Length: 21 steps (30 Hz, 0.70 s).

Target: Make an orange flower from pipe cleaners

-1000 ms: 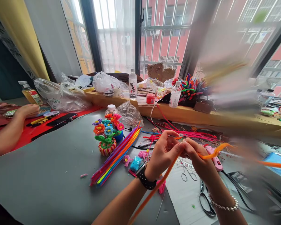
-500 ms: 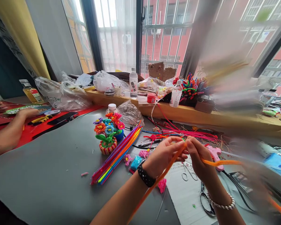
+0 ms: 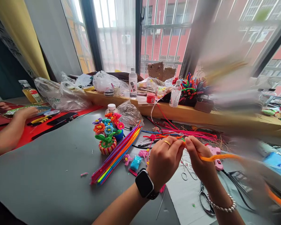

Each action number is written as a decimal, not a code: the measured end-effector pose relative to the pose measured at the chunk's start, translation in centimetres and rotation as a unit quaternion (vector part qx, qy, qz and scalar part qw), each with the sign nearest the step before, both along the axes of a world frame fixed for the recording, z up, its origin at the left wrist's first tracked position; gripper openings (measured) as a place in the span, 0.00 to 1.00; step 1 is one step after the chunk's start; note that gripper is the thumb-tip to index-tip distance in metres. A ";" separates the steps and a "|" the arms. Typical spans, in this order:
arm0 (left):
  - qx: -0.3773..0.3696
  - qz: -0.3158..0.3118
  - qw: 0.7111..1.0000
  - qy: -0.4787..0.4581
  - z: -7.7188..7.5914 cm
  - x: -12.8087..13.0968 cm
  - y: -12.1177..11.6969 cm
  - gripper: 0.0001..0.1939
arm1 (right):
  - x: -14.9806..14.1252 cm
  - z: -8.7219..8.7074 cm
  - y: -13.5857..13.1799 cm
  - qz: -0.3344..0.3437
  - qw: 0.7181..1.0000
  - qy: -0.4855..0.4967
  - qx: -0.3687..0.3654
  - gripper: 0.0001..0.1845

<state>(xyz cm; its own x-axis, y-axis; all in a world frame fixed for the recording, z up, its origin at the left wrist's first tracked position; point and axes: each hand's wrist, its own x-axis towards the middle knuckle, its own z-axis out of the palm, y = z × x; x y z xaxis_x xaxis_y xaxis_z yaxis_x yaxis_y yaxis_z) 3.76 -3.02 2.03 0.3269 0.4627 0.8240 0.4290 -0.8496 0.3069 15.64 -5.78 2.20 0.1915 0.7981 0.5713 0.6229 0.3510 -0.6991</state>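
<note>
My left hand (image 3: 164,157), with a ring and a watch, is closed in a pinch. Its fingertips meet those of my right hand (image 3: 198,157), which is also closed. Both grip an orange pipe cleaner (image 3: 221,157), whose tail runs off to the right. A bit of green shows between the fingertips; the rest of the held spot is hidden by my fingers. Beneath my hands lie a pair of scissors (image 3: 204,200) and a white sheet (image 3: 181,197). To the left, a bundle of coloured pipe cleaners (image 3: 117,154) lies beside small pots of fuzzy flowers (image 3: 107,146).
A pink glue gun (image 3: 216,156) sits right of my hands. Water bottles (image 3: 133,85) and a red jar (image 3: 150,97) stand on the wooden ledge (image 3: 168,109). At the far left, a person's arm (image 3: 10,131) reaches over a red mat. The right side is blurred.
My left hand has rolled over so its back and the watch face show. The orange length that lay along my left forearm is out of sight. My right hand stays nearly in place.
</note>
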 end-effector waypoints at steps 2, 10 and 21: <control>-0.005 0.004 1.000 0.001 0.0 0.0 0.0 0.09 | 0.0 0.0 0.0 0.000 1.000 -0.007 0.004 0.16; -0.254 -0.112 0.960 -0.048 0.9 -0.6 0.5 0.09 | 0.4 -0.2 0.1 0.010 0.997 -0.068 0.021 0.15; -0.644 -0.369 0.647 -0.173 0.6 -0.5 1.9 0.14 | 0.9 0.0 0.0 0.049 0.996 -0.072 0.025 0.15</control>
